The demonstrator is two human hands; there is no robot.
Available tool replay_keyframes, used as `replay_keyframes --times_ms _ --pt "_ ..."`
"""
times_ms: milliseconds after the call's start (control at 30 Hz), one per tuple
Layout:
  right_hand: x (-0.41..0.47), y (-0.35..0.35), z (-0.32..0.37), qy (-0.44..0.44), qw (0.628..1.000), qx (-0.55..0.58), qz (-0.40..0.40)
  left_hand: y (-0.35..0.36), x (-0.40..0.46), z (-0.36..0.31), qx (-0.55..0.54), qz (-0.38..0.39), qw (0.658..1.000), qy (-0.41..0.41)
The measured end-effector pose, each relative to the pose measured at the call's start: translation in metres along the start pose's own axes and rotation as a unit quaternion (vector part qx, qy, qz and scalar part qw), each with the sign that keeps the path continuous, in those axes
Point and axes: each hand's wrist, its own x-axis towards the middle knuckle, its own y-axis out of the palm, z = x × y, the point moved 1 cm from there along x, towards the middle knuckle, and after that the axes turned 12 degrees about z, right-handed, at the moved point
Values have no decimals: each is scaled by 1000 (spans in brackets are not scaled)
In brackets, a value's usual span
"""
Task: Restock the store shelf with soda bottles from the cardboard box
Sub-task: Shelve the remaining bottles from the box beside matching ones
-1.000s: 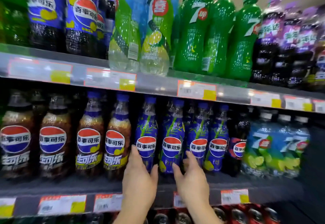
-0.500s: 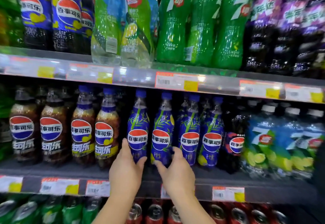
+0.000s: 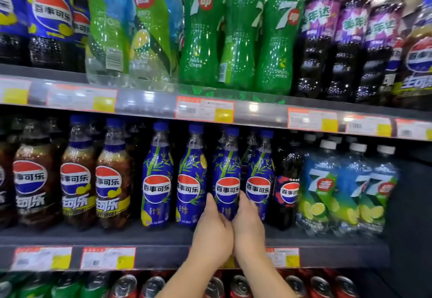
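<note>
Several blue bamboo-label Pepsi bottles stand in a row on the middle shelf [image 3: 98,237]. My left hand [image 3: 214,229] and my right hand [image 3: 248,227] are pressed side by side around the lower part of one blue Pepsi bottle [image 3: 227,176], third in that row. It stands upright between two like bottles [image 3: 191,180] [image 3: 259,178]. Its base is hidden behind my fingers. No cardboard box is in view.
Brown Pepsi bottles [image 3: 78,180] stand to the left, a dark bottle [image 3: 288,180] and 7-up lime bottles [image 3: 325,187] to the right. Large bottles fill the upper shelf [image 3: 145,100]. Cans [image 3: 239,286] sit below. Price tags line the shelf edges.
Both hands have shifted right along the row and come together, from flanking the second blue bottle to clasping the third. The view has moved closer to the shelf.
</note>
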Motion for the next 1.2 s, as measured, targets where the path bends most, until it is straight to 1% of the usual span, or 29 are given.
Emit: replay_keyframes --times_ms 67,167,267,333,400,433,467,533,567,633,700,800,967,1200 --pt "2 0 -3 9 1000 -15 -4 -1 5 1 15 16 1000 -3" --pt "-4 1 -6 -2 1000 -1 -12 -3 2 7 23 12 1000 3" --pt "-9 3 -9 -25 1000 -14 -4 -3 -1 11 13 26 1000 11" --pt "-10 -4 -14 -49 999 5 0 -5 0 12 13 27 999 17" --pt "-9 -20 -26 -44 997 27 -55 -6 -2 12 6 14 1000 19" --pt "-7 -29 -32 -29 996 16 -86 -5 -4 12 4 8 1000 19" --pt "-5 -36 -38 -9 995 -4 -99 -2 -6 13 8 6 1000 28" --pt "2 -41 -42 32 995 -32 -86 2 -8 12 32 -2 999 41" --pt "5 -40 -39 40 995 -37 -79 3 -6 12 47 -14 998 34" --pt "9 -37 -34 43 995 -49 -76 1 2 11 95 -48 994 15" --pt "10 -36 -33 50 994 -50 -83 0 7 7 163 -66 984 -4" --pt "8 -37 -36 50 994 -34 -91 0 5 3 220 -74 973 11" --pt "-4 -38 -40 37 994 -62 -84 2 6 7 224 -107 968 29" --pt "-5 -40 -42 39 993 -66 -94 2 7 10 211 -104 971 32"
